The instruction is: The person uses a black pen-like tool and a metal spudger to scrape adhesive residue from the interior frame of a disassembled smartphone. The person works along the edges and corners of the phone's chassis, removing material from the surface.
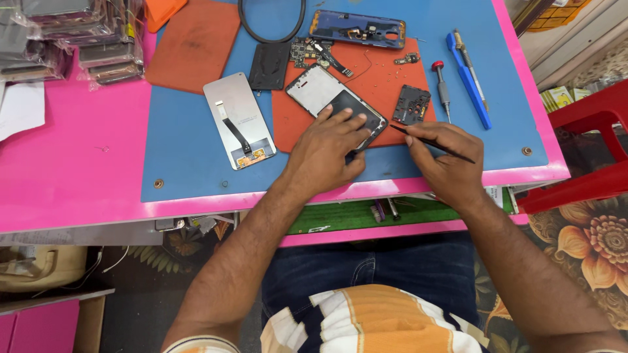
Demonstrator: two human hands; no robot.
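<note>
Here, nearest me, my right hand [448, 163] has its fingers closed around a thin black pointed tool [432, 142], whose tip points left toward the phone frame [337, 104]. My left hand [327, 153] lies flat on the lower end of that frame, fingers spread and pressing down, gripping nothing. The frame rests tilted on a dull orange mat [383, 85] on the blue pad of the pink desk [72, 163]. Just left of it lies a grey display panel [239, 121], face down, its ribbon cable showing. Right of the frame sit a small black cover piece [412, 104], a red-capped screwdriver [442, 88] and a blue tool [468, 80]. Farther off lies a blue phone back shell [358, 29]. At the far left corner, a stack of clear plastic packages [98, 49] holds grey flat parts.
</note>
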